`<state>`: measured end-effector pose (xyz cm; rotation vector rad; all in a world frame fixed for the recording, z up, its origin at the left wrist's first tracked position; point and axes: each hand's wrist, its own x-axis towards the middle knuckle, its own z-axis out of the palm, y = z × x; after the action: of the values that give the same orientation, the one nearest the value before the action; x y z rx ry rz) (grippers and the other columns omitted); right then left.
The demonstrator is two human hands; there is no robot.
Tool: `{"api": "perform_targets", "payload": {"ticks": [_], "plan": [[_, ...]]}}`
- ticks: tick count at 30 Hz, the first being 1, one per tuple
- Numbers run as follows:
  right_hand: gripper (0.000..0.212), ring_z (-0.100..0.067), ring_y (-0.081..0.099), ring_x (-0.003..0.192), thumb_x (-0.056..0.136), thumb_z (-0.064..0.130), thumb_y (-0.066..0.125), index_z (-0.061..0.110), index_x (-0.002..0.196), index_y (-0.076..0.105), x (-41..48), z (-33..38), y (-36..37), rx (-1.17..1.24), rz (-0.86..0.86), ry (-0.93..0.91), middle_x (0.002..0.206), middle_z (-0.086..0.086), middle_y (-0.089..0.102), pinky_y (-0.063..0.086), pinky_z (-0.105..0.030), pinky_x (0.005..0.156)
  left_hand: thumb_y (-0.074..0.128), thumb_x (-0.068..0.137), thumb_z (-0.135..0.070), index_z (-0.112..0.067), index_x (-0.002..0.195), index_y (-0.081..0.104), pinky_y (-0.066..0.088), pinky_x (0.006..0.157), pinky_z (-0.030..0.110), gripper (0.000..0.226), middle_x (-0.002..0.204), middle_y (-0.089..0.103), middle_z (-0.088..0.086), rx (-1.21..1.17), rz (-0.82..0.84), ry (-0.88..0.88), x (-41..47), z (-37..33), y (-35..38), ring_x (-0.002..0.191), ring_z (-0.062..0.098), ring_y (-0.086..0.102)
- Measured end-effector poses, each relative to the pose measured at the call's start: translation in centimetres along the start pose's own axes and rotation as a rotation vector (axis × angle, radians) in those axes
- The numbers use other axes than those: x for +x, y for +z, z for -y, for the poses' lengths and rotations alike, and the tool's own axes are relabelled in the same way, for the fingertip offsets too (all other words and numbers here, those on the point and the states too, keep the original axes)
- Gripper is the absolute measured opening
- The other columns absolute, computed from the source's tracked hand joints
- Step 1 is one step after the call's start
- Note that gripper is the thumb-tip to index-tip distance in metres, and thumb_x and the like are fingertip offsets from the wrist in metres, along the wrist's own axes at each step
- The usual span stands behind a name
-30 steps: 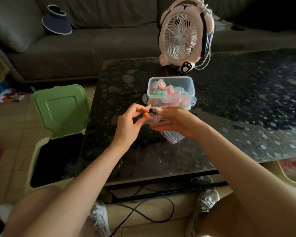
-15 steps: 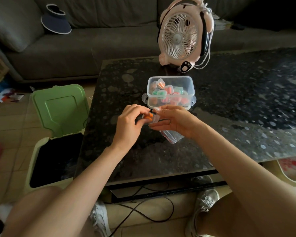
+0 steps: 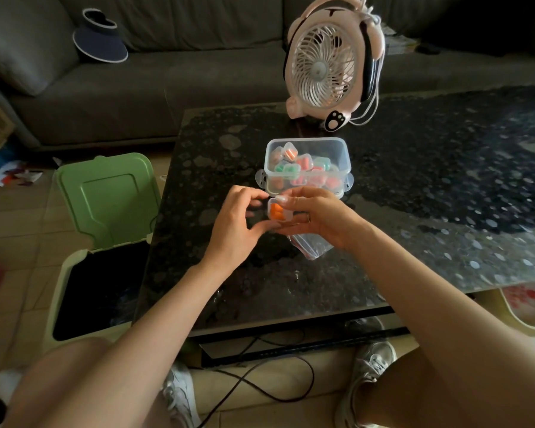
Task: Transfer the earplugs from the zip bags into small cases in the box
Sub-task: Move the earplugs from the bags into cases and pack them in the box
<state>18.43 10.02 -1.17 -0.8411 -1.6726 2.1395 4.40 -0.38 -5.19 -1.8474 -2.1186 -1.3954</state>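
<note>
A small clear case (image 3: 279, 211) with orange earplugs in it sits between my two hands, just in front of the clear plastic box (image 3: 347, 168). The box stands on the dark table (image 3: 445, 186) and holds several small cases with orange, pink and green earplugs. My right hand (image 3: 322, 217) grips the case from the right and also holds a crumpled clear zip bag (image 3: 311, 247) that hangs below the palm. My left hand (image 3: 237, 225) curls at the case's left side, with its thumb under the case's lower edge.
A pink desk fan (image 3: 328, 63) stands behind the box at the table's far edge. An open bin with a raised green lid (image 3: 105, 193) is beside the table's left edge. A visor hat (image 3: 101, 38) lies on the sofa. Cables (image 3: 260, 384) run under the table.
My left hand brought an orange earplug to the case held by my right hand. The earplug now lies inside the case, and the left fingers have curled in against the case.
</note>
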Motion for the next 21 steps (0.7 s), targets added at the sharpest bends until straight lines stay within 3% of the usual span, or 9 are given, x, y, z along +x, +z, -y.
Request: {"api": "perform_targets", "payload": {"ticks": [5, 10, 17, 21], "plan": [[0.017, -0.019, 0.071, 0.073, 0.083, 0.011, 0.067, 0.002, 0.094, 0.060, -0.1, -0.3, 0.0, -0.079, -0.056, -0.071, 0.087, -0.013, 0.067, 0.059, -0.027, 0.062, 0.074, 0.078, -0.014, -0.012, 0.107, 0.058, 0.054, 0.077, 0.019, 0.033, 0.094, 0.068, -0.003, -0.269, 0.107, -0.190, -0.2, -1.0, -0.1, 0.086, 0.004, 0.066], [0.019, -0.024, 0.071, 0.079, 0.086, 0.005, 0.064, -0.005, 0.102, 0.063, 0.0, -0.2, -0.2, -0.053, -0.047, -0.081, 0.091, -0.018, 0.069, 0.059, -0.026, 0.069, 0.073, 0.079, -0.017, -0.015, 0.107, 0.059, 0.051, 0.073, 0.013, 0.031, 0.097, 0.066, -0.007, -0.432, 0.106, -0.285, 0.1, -1.9, -0.6, 0.089, -0.001, 0.063], [0.018, -0.029, 0.071, 0.082, 0.080, 0.009, 0.072, 0.000, 0.095, 0.069, -0.3, 0.1, -0.3, -0.176, -0.110, -0.111, 0.091, -0.022, 0.071, 0.060, -0.036, 0.076, 0.073, 0.080, -0.023, -0.013, 0.105, 0.062, 0.052, 0.075, 0.015, 0.029, 0.096, 0.067, -0.006, -0.423, 0.042, -0.335, 0.1, -1.7, -0.2, 0.088, 0.001, 0.064], [0.021, -0.027, 0.072, 0.076, 0.080, 0.009, 0.072, -0.001, 0.098, 0.067, -0.4, 0.2, 0.0, -0.141, -0.206, -0.133, 0.086, -0.019, 0.072, 0.060, -0.034, 0.068, 0.071, 0.082, -0.023, -0.014, 0.106, 0.060, 0.051, 0.074, 0.013, 0.028, 0.096, 0.065, -0.008, -0.477, 0.004, -0.365, 0.5, -2.0, -0.1, 0.088, -0.002, 0.063]]}}
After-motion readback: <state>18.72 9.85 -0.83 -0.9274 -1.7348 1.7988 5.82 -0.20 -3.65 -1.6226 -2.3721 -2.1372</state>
